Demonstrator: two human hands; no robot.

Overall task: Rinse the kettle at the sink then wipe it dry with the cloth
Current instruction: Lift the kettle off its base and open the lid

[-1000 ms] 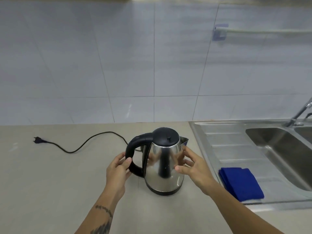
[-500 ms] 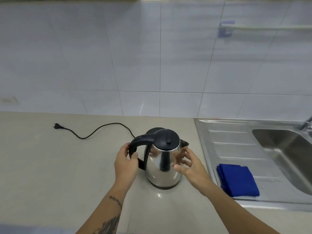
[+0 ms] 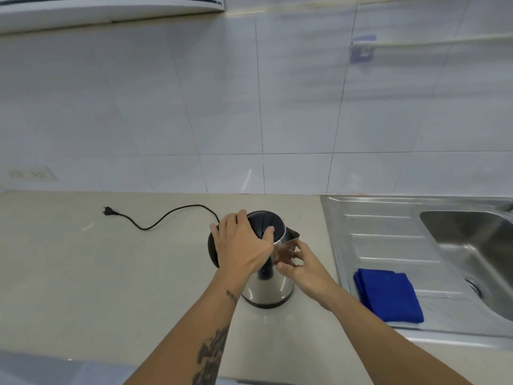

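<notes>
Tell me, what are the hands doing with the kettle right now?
Left hand on the lid, thumb curled over it. Right hand steadying the kettle below the spout. Kettle upright on the counter, not yet rinsed. Nothing between it and the sink.

A black cord (image 3: 166, 216) with its plug (image 3: 108, 210) lay on the desk (image 3: 83, 273); a socket (image 3: 30, 173) sat in the tiled wall (image 3: 222, 107).
</notes>
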